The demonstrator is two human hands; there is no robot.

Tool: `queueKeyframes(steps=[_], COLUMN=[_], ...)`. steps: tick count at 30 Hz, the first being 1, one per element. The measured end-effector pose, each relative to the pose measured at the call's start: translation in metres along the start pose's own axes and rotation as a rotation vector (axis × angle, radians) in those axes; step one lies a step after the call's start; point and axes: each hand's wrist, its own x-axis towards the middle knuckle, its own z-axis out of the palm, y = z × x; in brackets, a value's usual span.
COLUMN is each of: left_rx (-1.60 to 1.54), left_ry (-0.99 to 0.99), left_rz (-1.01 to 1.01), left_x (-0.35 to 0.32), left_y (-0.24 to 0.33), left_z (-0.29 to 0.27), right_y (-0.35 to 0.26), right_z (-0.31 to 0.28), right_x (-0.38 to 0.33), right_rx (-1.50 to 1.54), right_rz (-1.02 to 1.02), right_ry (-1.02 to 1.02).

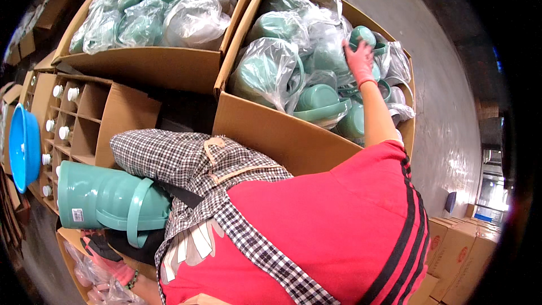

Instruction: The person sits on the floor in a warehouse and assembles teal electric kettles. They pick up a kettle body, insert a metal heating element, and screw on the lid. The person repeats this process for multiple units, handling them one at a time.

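My right hand (362, 62), in a pink glove, reaches into a cardboard box (271, 130) at the far right. Its slightly blurred fingers are spread beside a rounded green cup-like part (362, 35). Around it lie green parts with handles (319, 99), many in clear plastic bags (265, 70). A green thermos flask (84, 195) with a loop handle and a small white label lies on its side across my lap. My gloved left hand (110, 262) is at its lower edge, fingers gripping its underside, partly hidden.
Another open box (141, 65) of bagged green parts stands at the far left. Nearer is a divided carton (90, 101) holding several white-capped items. A blue basin (23, 148) is at the left edge. Stacked cartons (457, 254) stand at right on the grey floor (420, 68).
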Motion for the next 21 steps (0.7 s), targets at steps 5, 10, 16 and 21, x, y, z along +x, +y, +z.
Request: queueKeyframes(steps=[5, 10, 16, 21], left_rx=[0.031, 0.088, 0.017, 0.200], left_ry=[0.012, 0.039, -0.040, -0.010], left_rz=[0.025, 0.039, 0.011, 0.000], left_x=[0.005, 0.006, 0.011, 0.021], left_y=[0.006, 0.015, 0.011, 0.008], left_z=[-0.010, -0.037, -0.045, -0.062], right_y=[-0.091, -0.090, 0.010, -0.105], right_z=[-0.018, -0.023, 0.042, -0.029], right_x=[-0.067, 0.012, 0.075, 0.026], right_rx=[-0.071, 0.798, 0.282, 1.254], right_rz=[-0.576, -0.118, 0.434, 0.224], right_ry=[-0.692, 0.311, -0.280, -0.142])
